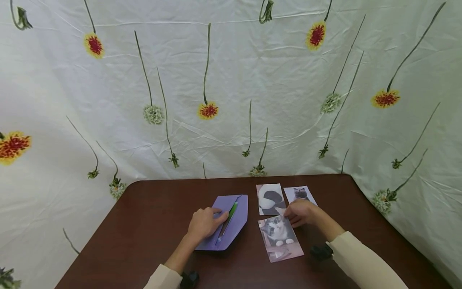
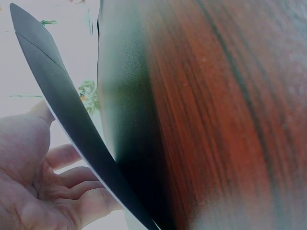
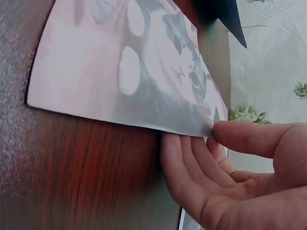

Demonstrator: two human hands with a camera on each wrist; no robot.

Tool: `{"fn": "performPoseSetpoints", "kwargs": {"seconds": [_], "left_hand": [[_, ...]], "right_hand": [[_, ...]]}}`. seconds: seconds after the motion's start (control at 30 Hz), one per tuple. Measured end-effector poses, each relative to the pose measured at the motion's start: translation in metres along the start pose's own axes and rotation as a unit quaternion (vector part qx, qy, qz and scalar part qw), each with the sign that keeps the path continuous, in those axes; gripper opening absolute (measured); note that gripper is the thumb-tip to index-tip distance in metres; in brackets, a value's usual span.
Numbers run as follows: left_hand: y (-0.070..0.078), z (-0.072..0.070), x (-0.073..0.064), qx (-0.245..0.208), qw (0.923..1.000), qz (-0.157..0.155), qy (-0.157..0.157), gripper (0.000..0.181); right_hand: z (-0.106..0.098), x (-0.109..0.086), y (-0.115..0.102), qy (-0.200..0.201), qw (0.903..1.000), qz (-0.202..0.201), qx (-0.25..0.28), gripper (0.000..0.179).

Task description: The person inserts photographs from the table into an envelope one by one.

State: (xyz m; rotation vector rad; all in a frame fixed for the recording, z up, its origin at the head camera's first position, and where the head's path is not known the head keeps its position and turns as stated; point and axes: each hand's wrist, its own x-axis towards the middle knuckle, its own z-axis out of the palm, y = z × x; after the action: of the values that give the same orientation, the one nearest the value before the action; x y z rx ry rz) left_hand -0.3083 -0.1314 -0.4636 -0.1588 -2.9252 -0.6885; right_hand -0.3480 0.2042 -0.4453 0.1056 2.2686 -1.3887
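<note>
My left hand (image 1: pixel 204 223) holds a purple envelope (image 1: pixel 231 237), thumb and forefinger at its slit-like opening. A green pen-like stick (image 1: pixel 233 210) shows in that opening. In the left wrist view the envelope (image 2: pixel 72 115) is tilted off the table, hiding the fingertips of the hand (image 2: pixel 43 177). My right hand (image 1: pixel 302 212) pinches the upper right corner of a cat photo (image 1: pixel 279 241); the right wrist view shows the thumb on top and the fingers under the photo (image 3: pixel 105 81). A black-and-white animal photo (image 1: pixel 270 200) and a grey cat photo (image 1: pixel 300 193) lie just behind.
The dark brown table (image 1: pixel 155 216) carries everything. A white cloth (image 1: pixel 231 72) printed with flowers hangs behind its far edge and at both sides. The hand partly covers the grey cat photo.
</note>
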Motion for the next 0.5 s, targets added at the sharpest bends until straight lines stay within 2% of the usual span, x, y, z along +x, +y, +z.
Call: {"fn": "performPoseSetpoints", "kwargs": {"seconds": [0.17,0.5], "left_hand": [[-0.0004,-0.0007,-0.0010,-0.003,1.0000,-0.001,-0.003,0.048],[-0.0015,0.0000,-0.0015,-0.007,0.9999,0.009,0.006,0.047]], "right_hand": [[-0.0016,-0.0013,0.0005,-0.022,0.9997,0.007,0.006,0.029],[-0.0055,-0.0023,-0.0005,-0.035,0.9992,-0.012,0.017,0.018]]}}
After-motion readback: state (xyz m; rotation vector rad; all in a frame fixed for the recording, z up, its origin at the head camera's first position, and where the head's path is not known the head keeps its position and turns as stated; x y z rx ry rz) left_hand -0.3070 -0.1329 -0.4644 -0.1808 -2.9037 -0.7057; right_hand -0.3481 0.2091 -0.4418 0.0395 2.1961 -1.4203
